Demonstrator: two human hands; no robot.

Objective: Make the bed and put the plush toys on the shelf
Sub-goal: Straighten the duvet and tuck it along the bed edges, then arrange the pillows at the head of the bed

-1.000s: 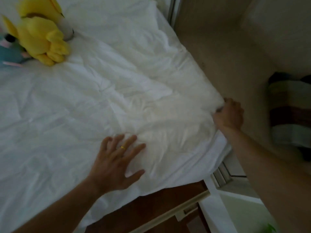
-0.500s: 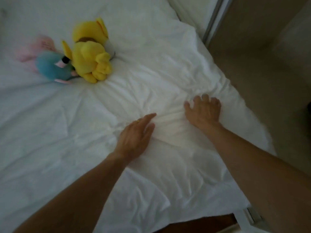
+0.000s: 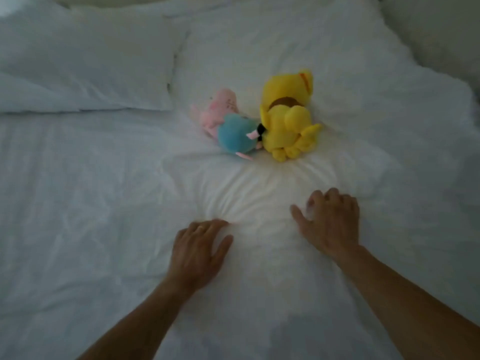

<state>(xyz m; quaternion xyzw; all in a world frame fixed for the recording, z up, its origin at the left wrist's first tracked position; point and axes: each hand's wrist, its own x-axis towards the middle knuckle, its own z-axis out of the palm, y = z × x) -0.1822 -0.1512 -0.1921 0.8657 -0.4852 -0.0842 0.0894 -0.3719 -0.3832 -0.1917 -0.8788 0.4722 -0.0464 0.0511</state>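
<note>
A white duvet (image 3: pixel 109 209) covers the bed, wrinkled where my hands press. My left hand (image 3: pixel 198 252) lies palm down on it with fingers spread, a ring on one finger. My right hand (image 3: pixel 330 224) rests to its right, fingers curled into the fabric. Beyond my hands, in the middle of the bed, lie a yellow plush toy (image 3: pixel 288 118) and, touching its left side, a pink and blue plush toy (image 3: pixel 231 126). Neither hand touches a toy.
A white pillow (image 3: pixel 85 61) lies at the head of the bed on the left. A second pillow or bunched bedding (image 3: pixel 285 29) sits behind the toys. The bed's right edge (image 3: pixel 465 105) drops off at the far right.
My view has swung left and up the bed, away from the floor and footboard. My right hand let go of the duvet's edge. Both hands slid onto the middle, nearer the toys.
</note>
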